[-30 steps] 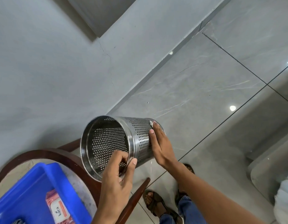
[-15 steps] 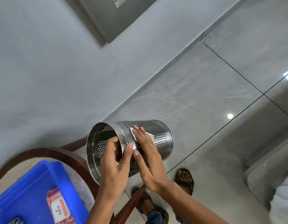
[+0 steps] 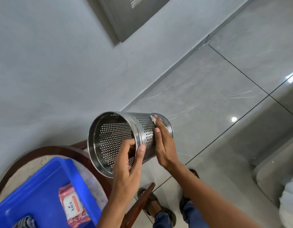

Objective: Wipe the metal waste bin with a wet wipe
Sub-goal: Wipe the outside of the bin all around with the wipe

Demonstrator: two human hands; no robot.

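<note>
The perforated metal waste bin (image 3: 143, 124) is held in the air, tipped on its side with its open mouth facing me and to the left. My left hand (image 3: 127, 163) grips the bin's rim at the lower edge, fingers inside and thumb outside. My right hand (image 3: 163, 142) lies flat against the bin's outer wall, pressing a white wet wipe (image 3: 152, 118) whose corner shows beyond the fingertips near the bin's base. Most of the wipe is hidden under the palm.
A round table with a dark wooden rim (image 3: 48, 149) is at the lower left and bears a blue plastic tray (image 3: 42, 183) holding a pink wet wipe pack (image 3: 72, 206). Grey wall stands behind; tiled floor (image 3: 216, 99) and my sandalled feet lie below.
My right hand has slid the wipe along the bin's outer wall from near the rim towards the base. The left hand keeps its grip on the rim; the bin has turned slightly.
</note>
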